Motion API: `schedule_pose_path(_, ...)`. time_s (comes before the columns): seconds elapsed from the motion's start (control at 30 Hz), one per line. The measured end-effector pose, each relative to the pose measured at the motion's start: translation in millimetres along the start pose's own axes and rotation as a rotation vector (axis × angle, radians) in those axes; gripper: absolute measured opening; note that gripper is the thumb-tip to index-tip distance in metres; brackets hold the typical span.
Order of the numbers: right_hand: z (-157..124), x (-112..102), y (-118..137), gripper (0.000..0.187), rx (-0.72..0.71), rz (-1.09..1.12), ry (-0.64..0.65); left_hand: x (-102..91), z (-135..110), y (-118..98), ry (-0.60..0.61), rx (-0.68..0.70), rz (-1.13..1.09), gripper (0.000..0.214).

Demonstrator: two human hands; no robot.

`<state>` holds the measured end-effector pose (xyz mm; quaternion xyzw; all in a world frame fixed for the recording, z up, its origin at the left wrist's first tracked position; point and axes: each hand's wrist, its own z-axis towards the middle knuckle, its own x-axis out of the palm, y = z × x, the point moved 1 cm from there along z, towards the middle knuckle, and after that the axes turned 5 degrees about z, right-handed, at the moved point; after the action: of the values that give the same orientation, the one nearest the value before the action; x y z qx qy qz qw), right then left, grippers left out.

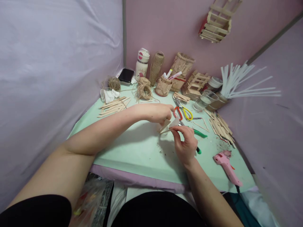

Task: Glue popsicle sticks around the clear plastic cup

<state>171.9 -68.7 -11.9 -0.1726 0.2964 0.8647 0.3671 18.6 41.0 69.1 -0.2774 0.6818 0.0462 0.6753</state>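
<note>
Over the middle of the mint-green table, my left hand (162, 114) is closed with its fingertips at a flat wooden craft stick (165, 125). My right hand (186, 142) pinches a second thin craft stick (165, 131). The two sticks meet at an angle near their left ends; whether they are joined I cannot tell. Behind them shows a small whitish translucent piece (174, 122), partly covered by my fingers. Scissors with one red and one yellow handle (188, 114) lie just beyond my hands. A green-handled tool (200, 133), partly hidden, lies beside my right hand.
A pink glue gun (227, 167) lies at the right, near loose craft sticks (220, 127). White glue sticks (236, 82) fan out of a holder beside a clear cup (205, 100). Twine (144, 89), a pen cup (163, 86), a bottle (142, 63) and a phone (126, 76) line the back.
</note>
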Motion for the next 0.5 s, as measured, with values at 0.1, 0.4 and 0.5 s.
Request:
schedule_pose_path(0.1, 0.2, 0.8, -0.5, 0.007, -0.012, 0.012, -0.001, 0.0, 0.3, -0.7, 0.011, -0.001, -0.001, 0.012)
schedule_pose_path(0.4, 2.8, 1.9, -0.2, 0.007, -0.012, 0.004, -0.02, 3.2, 0.9, 2.4, 0.006, 0.025, 0.044, 0.016)
schedule_pose_path(0.5, 3.6, 2.4, 0.1, 0.007, -0.015, 0.021, -0.034, 2.1, 0.5, 1.6, 0.011, 0.02, 0.054, 0.014)
